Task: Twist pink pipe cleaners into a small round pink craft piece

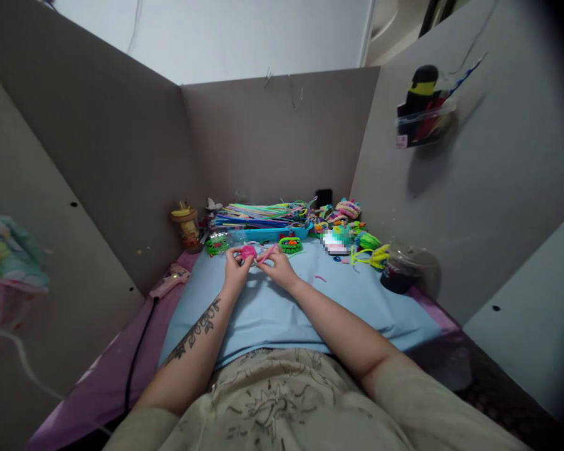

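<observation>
Over the blue cloth, my left hand pinches a bright pink coiled bundle, which looks like wound pipe cleaner. My right hand is closed on a lighter pink pipe cleaner that slants up beside the bundle. Both hands are close together, and whether the two pink pieces are joined I cannot make out. Just beyond my right hand lies a green pipe-cleaner piece with an orange middle. A short pink scrap rests on the cloth to the right.
Behind the hands stands a blue tray full of colourful pipe cleaners. At left are a brown cup and a pink glue gun with a black cord. A dark tub sits at right, near yellow pipe cleaners. Grey panels enclose the table.
</observation>
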A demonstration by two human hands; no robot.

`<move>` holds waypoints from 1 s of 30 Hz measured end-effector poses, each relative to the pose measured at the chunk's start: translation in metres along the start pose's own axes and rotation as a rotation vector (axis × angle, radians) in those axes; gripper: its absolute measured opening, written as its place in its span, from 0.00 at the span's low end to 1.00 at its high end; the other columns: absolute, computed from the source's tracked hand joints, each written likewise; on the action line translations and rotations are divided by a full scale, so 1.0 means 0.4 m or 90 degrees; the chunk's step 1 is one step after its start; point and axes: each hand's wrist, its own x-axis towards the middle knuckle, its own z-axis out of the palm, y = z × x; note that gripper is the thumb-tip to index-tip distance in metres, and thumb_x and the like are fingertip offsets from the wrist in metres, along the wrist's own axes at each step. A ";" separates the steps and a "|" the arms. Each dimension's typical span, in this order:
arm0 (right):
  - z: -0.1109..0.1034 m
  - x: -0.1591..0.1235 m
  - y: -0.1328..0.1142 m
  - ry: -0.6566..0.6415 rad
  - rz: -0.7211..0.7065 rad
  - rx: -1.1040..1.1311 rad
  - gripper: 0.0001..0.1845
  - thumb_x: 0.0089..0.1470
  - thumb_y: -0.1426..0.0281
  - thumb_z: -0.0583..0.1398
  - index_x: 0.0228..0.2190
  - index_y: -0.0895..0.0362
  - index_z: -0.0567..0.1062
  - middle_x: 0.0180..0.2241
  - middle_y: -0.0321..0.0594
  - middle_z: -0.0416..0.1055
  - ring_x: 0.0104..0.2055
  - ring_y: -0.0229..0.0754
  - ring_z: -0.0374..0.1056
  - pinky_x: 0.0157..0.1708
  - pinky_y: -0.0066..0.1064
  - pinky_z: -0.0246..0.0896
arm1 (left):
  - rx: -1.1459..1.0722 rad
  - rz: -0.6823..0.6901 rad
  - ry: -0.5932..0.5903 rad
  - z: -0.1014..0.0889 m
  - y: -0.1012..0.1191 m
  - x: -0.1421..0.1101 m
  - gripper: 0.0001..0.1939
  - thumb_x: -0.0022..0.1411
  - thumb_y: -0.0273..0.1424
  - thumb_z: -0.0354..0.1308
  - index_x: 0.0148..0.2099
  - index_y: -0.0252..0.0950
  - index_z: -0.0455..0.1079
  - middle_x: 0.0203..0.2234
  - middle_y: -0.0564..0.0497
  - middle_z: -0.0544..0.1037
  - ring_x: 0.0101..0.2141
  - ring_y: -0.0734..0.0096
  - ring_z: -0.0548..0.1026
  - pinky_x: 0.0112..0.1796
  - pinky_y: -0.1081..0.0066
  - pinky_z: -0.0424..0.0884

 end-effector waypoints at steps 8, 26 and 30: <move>-0.004 0.004 0.005 -0.039 -0.033 0.029 0.02 0.47 0.70 0.63 0.26 0.54 0.78 0.30 0.38 0.74 0.37 0.42 0.67 0.44 0.37 0.59 | 0.022 0.022 -0.014 0.003 0.000 -0.006 0.32 0.53 0.36 0.59 0.56 0.36 0.51 0.32 0.48 0.77 0.31 0.70 0.76 0.35 0.70 0.69; -0.007 -0.001 0.006 -0.047 0.046 0.126 0.05 0.46 0.68 0.62 0.24 0.57 0.77 0.29 0.39 0.73 0.32 0.39 0.68 0.34 0.30 0.63 | -0.049 -0.006 -0.088 0.001 0.008 -0.004 0.33 0.49 0.34 0.61 0.56 0.36 0.54 0.26 0.53 0.75 0.25 0.74 0.73 0.29 0.74 0.68; -0.019 0.011 0.024 0.065 0.129 0.155 0.07 0.45 0.67 0.62 0.24 0.58 0.75 0.28 0.39 0.72 0.31 0.39 0.67 0.31 0.30 0.61 | -0.029 -0.010 -0.129 0.004 0.021 -0.010 0.31 0.49 0.33 0.61 0.54 0.37 0.55 0.23 0.56 0.72 0.21 0.77 0.70 0.24 0.77 0.64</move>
